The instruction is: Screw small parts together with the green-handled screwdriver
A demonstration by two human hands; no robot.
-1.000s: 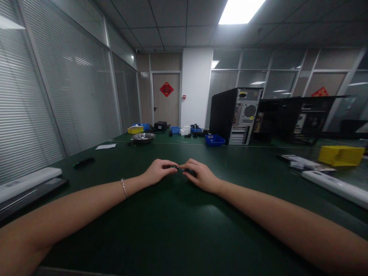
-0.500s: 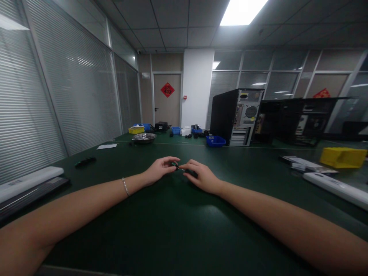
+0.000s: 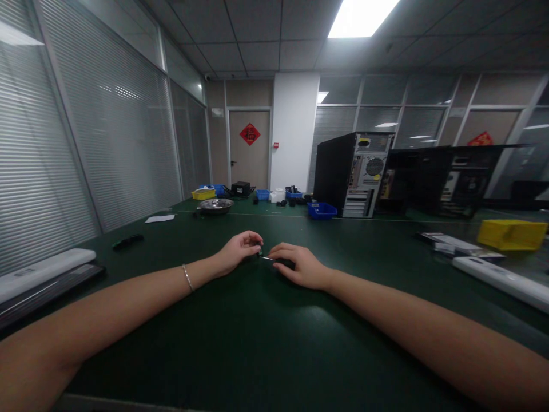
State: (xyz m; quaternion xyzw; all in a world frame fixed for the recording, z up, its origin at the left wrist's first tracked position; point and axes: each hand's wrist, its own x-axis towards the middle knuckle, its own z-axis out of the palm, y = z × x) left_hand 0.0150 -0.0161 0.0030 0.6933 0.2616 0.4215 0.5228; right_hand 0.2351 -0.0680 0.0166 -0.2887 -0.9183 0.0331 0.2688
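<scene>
My left hand [image 3: 239, 252] is over the middle of the dark green table [image 3: 240, 337], thumb and fingers closed on a small green and dark piece [image 3: 260, 252] whose kind I cannot make out. A thin metal shaft [image 3: 268, 258] sticks out from the fingers of my right hand [image 3: 303, 267] and points at that piece. It looks like a screwdriver; its dark handle lies mostly hidden under my right palm. Whether the tip touches the small piece cannot be told.
A black computer tower [image 3: 338, 174] stands at the back right beside a blue bin [image 3: 321, 210]. A metal bowl [image 3: 215, 207] and a white paper [image 3: 159, 218] lie at the back left. A dark green-ended tool [image 3: 127, 242] rests left. A yellow bin [image 3: 512, 235] stands right.
My left hand has shifted slightly left, and its fingers have curled more. The right hand's index finger has drawn back from the small piece, so more of the metal shaft shows.
</scene>
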